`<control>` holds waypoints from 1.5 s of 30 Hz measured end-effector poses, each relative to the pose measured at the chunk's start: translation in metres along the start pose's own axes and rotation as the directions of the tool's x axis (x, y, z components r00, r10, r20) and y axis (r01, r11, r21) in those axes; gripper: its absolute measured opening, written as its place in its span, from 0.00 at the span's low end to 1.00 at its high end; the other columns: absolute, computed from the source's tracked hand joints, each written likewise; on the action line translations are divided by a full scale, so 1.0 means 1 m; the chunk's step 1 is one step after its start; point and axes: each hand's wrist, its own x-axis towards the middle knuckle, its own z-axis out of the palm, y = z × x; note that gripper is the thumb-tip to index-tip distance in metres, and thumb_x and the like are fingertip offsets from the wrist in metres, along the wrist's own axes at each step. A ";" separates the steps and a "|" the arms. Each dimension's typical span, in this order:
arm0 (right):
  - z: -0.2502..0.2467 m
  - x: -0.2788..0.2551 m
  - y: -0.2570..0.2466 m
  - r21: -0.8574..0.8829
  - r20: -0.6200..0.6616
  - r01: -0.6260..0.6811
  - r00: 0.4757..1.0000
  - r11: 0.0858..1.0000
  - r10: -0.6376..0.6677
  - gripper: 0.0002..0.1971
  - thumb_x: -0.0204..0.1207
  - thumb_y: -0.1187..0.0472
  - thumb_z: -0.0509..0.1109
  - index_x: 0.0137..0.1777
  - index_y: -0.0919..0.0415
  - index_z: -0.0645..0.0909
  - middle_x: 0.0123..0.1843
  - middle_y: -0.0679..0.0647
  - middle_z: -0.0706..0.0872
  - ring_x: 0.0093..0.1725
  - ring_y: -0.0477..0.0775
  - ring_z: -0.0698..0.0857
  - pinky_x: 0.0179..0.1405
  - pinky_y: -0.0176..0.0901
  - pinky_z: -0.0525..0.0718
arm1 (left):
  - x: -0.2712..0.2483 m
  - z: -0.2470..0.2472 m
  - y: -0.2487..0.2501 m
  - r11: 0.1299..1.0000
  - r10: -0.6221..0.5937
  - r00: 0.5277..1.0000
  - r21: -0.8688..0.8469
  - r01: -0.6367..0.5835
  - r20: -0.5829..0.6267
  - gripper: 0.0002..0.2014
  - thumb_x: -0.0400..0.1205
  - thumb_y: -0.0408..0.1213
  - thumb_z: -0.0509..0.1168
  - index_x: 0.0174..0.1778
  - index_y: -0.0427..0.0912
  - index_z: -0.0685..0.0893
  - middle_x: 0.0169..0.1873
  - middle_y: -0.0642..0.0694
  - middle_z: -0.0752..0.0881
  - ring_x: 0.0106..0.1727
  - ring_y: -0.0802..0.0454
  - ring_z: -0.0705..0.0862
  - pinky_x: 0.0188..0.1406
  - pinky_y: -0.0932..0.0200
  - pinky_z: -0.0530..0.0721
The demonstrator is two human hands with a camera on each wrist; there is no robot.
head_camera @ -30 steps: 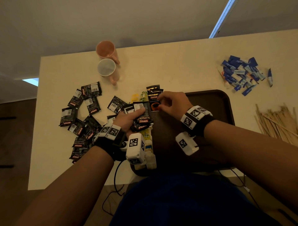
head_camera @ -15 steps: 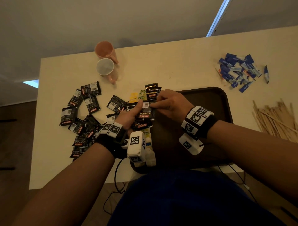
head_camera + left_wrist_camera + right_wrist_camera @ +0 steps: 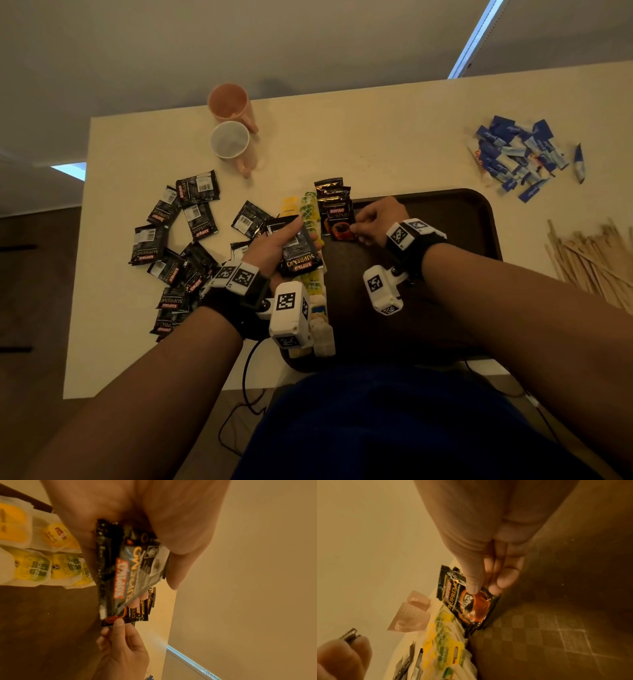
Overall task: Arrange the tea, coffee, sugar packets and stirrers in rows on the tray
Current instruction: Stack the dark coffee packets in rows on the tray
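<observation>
Our left hand [image 3: 274, 243] grips glossy foil coffee packets [image 3: 299, 255] while our right hand [image 3: 373, 219] pinches a crinkly packet [image 3: 339, 222] at the dark tray [image 3: 479, 219]'s far left corner.

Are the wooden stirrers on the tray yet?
No, the wooden stirrers lie in a pile on the table, right of the tray.

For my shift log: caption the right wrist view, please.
Right hand pinches a coffee sachet at the tray edge, beside the tea bags.

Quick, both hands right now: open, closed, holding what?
Left hand: grips a stack of coffee sachets.
Right hand: pinches one coffee sachet at the tray's left edge.
</observation>
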 end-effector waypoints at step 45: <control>0.000 -0.009 -0.010 -0.290 -0.085 0.243 0.957 0.926 -0.278 0.10 0.76 0.58 0.74 0.55 0.58 0.87 0.48 0.53 0.89 0.49 0.51 0.86 0.55 0.48 0.87 | 0.004 -0.011 0.005 0.970 0.087 0.992 0.234 -0.062 -0.096 0.31 0.70 0.42 0.78 0.67 0.32 0.82 0.56 0.31 0.89 0.52 0.37 0.90 0.57 0.39 0.88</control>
